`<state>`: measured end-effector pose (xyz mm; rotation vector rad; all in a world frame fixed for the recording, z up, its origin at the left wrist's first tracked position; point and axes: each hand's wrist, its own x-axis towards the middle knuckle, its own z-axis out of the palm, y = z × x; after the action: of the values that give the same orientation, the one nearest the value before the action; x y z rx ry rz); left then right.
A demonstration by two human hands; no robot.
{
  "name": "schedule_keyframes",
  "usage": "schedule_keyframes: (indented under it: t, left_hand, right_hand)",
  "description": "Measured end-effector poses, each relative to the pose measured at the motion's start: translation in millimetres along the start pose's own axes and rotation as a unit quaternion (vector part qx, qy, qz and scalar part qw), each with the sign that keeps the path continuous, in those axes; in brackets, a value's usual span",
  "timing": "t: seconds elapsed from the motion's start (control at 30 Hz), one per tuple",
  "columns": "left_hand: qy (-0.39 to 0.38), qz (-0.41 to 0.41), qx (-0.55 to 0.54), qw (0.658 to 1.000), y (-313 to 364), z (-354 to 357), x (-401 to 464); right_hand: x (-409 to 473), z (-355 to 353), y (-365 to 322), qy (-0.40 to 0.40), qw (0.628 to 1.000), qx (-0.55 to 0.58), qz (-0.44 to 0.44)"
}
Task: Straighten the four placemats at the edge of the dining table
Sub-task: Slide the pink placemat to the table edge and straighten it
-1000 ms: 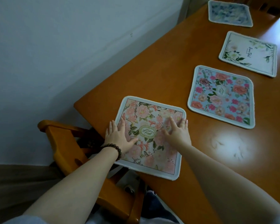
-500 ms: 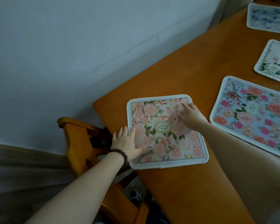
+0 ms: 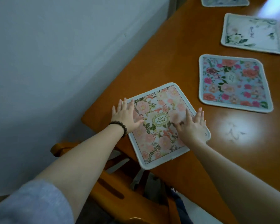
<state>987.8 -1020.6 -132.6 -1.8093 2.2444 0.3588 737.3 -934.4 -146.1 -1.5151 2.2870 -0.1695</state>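
Your dining table [image 3: 176, 59] runs diagonally from lower centre to the upper right of the frame, with the wooden chair [image 3: 120, 196] tucked below its near corner. Three placemats trail toward the upper right: the blue rose mat [image 3: 233, 83], the white mat [image 3: 252, 33], and a fourth mat [image 3: 225, 1] cut off at the top edge. The pink floral placemat [image 3: 160, 125] sits at centre, skewed, one corner overhanging the table edge. Your left hand [image 3: 126, 117] and right hand [image 3: 192, 126] lie flat on it, fingers spread, gripping nothing. Press evenly with both palms and turn the mat until its side parallels the table edge, then slide it fully onto the wood.
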Motion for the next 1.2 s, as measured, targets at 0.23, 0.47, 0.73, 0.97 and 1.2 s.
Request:
schedule_keyframes:
  t: [0.23, 0.47, 0.73, 0.97, 1.2]
  left_hand:
    - [-0.003, 0.056, -0.009, 0.998, -3.0, -11.1, 51.4]
    - [-0.023, 0.084, -0.023, 0.996, -1.1, -3.1, 71.0]
    - [-0.018, 0.101, 0.004, 0.995, -9.1, 15.5, 47.3]
    - [-0.009, 0.053, -0.043, 0.998, -26.3, 31.0, -17.6]
    - [0.001, -0.018, -0.113, 0.993, -47.3, 18.2, -27.9]
  right_hand:
    - [-64.0, 16.9, -11.8, 0.036, 0.989, 0.052, 0.136]
    - [-85.0, 37.2, -41.9, 0.007, 0.966, 0.069, 0.25]
    - [-74.8, 48.3, -41.6, -0.027, 0.966, 0.047, 0.254]
    - [-23.3, 15.9, -12.5, -0.047, 0.985, 0.021, 0.164]
    - [-43.4, 16.6, -8.2, -0.02, 0.982, 0.083, 0.166]
